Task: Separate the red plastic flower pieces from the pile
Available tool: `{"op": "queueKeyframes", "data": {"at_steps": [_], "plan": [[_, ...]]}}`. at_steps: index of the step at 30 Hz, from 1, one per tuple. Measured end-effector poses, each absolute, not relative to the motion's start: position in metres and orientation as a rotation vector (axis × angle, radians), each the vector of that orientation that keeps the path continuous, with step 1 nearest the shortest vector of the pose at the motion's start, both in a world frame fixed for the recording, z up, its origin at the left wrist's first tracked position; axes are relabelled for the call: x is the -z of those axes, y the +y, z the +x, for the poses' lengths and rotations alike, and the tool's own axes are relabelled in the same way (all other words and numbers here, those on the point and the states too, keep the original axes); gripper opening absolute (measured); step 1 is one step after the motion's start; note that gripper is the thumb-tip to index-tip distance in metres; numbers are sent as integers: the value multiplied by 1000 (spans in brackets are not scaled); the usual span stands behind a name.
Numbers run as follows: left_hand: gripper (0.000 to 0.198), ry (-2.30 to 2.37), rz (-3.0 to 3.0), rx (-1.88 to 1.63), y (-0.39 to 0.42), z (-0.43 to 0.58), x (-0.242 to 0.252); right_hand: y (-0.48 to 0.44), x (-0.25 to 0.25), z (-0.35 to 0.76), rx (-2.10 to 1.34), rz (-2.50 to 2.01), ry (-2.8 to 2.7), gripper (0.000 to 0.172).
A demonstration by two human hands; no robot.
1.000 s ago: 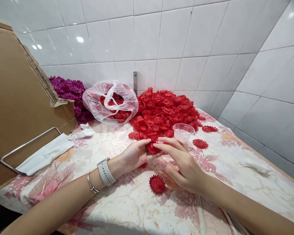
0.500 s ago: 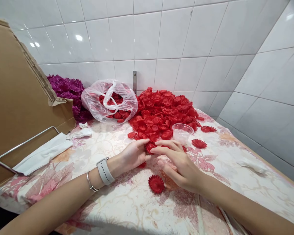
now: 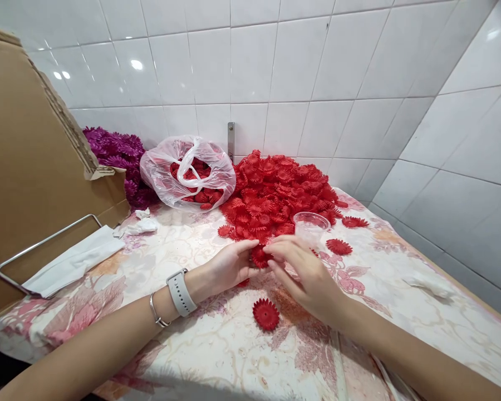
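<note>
My left hand is closed around the edge of a red fabric flower head, thumb above and fingers below. From the other side my right hand pinches at the same flower head with bent fingertips, which cover part of it. Another red flower head lies face up on the floral tablecloth in front of both hands. Just beyond the fingers rises a large pile of red flower heads. At the pile's near right edge stands a clear plastic cup, close behind my right hand.
A knotted clear plastic bag holds more red flower heads. Purple flowers are heaped behind a cardboard box at left. A metal wire frame, white paper and crumpled tissue lie nearby. Tiled walls enclose the back and right.
My right hand's fingers have bent and drawn in onto the flower head. The flower head has turned to face me more and shifted slightly right. My left hand stays nearly in place.
</note>
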State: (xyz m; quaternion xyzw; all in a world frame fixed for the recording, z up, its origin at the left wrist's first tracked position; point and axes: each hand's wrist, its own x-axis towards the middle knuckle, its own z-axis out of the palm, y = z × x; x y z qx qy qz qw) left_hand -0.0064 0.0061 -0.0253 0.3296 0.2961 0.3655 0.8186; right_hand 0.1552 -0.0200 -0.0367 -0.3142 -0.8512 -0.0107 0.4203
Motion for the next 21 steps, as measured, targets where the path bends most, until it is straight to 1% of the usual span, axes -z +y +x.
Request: {"op": "queueKeyframes", "data": {"at_steps": [3,7,10,13,15,17,21], "plan": [[21,564,761,-720,3,-5,27,-17,35,156,-2,-874,-2068,18],[31,545,824,-674,3,-5,28,-18,33,157,-239,-881,-1988,9],[36,641,856,-796,9,-8,27,-17,32,158,-668,-945,-1676,3],[34,675,855,-908,15,-11,25,-15,30,159,-1180,-938,-1374,14],[34,674,844,-923,16,-11,24,-12,29,159,-1396,-912,-1250,19],[34,684,839,-922,15,-10,24,-10,28,159,-1505,-897,-1148,17],[35,719,829,-928,14,-8,23,-7,27,161,-1575,-881,-997,12]]}}
